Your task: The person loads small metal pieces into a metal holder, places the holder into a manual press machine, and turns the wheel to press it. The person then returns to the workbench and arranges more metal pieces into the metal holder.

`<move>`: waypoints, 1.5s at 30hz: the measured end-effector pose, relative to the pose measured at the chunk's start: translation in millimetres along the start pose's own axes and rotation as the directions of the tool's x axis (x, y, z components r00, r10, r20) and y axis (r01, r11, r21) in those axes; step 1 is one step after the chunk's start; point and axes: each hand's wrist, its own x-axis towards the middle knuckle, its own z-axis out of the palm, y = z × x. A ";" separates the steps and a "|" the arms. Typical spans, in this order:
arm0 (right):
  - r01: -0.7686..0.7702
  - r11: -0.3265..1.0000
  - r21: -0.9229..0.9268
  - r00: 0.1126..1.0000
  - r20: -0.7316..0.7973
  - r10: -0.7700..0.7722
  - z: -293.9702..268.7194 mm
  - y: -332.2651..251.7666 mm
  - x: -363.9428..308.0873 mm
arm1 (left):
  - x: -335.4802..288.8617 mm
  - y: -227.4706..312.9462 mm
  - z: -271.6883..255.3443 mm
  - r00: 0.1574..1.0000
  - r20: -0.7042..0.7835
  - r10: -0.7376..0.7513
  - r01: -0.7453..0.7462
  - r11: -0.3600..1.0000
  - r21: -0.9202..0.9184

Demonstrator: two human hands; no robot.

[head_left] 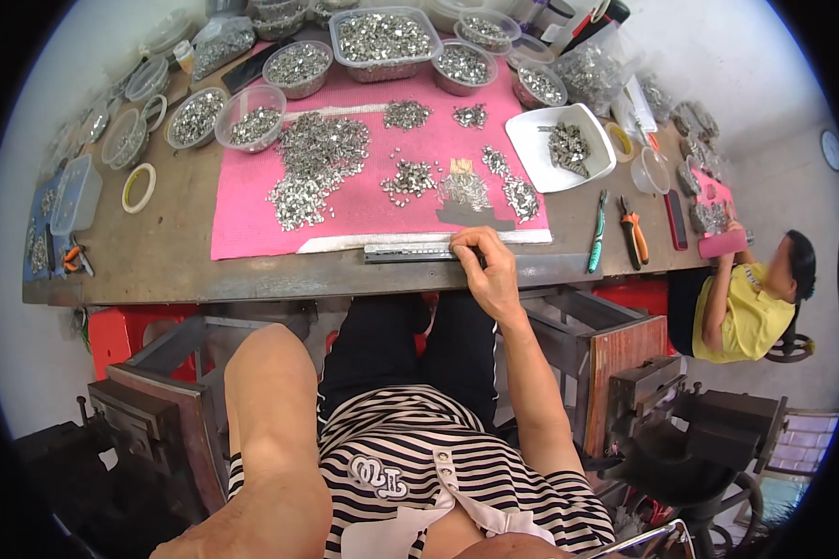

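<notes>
My right hand (488,268) is at the table's front edge, fingers bent and closed at the right end of a narrow metal strip (408,253). Small shiny pieces seem to line the strip's top. My left arm (268,391) is folded back toward me, its hand out of view. Just beyond the strip, a pink mat (252,210) carries a large pile of small silvery metal pieces (322,154) and several smaller heaps. Nearest my right hand, a patch of pieces (463,191) lies on a dark grey flat piece (475,219).
Clear tubs of metal pieces (387,42) line the back. Right of the mat are a white tray (531,154), green-handled tweezers or pliers (598,233) and orange-handled pliers (635,233). A tape roll (139,188) lies left. Another person in yellow (750,307) sits at the far right.
</notes>
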 end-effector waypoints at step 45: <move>0.362 0.838 -0.408 0.922 0.022 -0.387 -3.1 0.9 0.2 | -5.3 -15.7 -10.0 0.657 -0.548 -0.518 0.612 0.791 -0.015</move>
